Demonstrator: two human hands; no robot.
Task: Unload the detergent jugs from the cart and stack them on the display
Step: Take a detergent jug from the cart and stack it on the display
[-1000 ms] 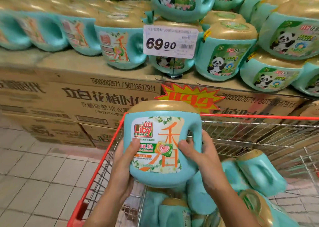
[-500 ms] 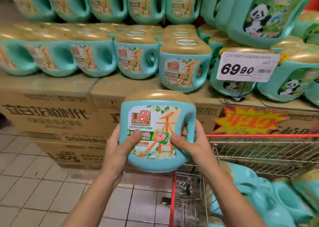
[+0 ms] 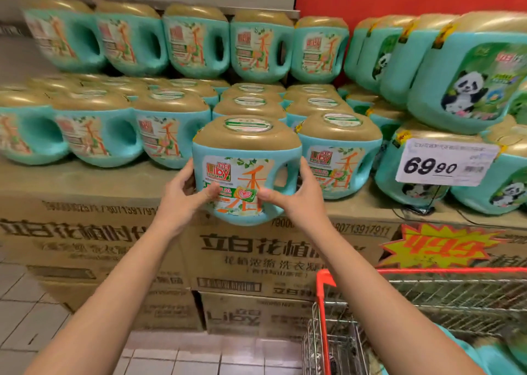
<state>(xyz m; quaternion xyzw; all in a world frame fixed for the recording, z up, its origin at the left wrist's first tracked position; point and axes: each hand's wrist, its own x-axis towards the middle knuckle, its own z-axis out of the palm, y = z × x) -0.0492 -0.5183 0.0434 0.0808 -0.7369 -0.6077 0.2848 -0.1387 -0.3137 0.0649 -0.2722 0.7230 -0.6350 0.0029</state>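
Jug (image 3: pixel 246 169) between left hand (image 3: pixel 182 203), right hand (image 3: pixel 298 200); fingers (image 3: pixel 187 172) wrap sides, probably back.

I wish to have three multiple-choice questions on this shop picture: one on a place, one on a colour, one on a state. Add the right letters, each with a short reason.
1. The 69.90 price tag hangs on which side of the held detergent jug?
A) left B) right C) below
2. The held jug's cap is:
A) red B) white C) gold
3. The held jug is:
A) gripped upright in two hands B) lying on the floor C) upside down

Answers:
1 B: the tag sits to the right, among the panda-label jugs.
2 C: a gold top over a teal body.
3 A: the left hand and right hand clasp its sides, cap up.
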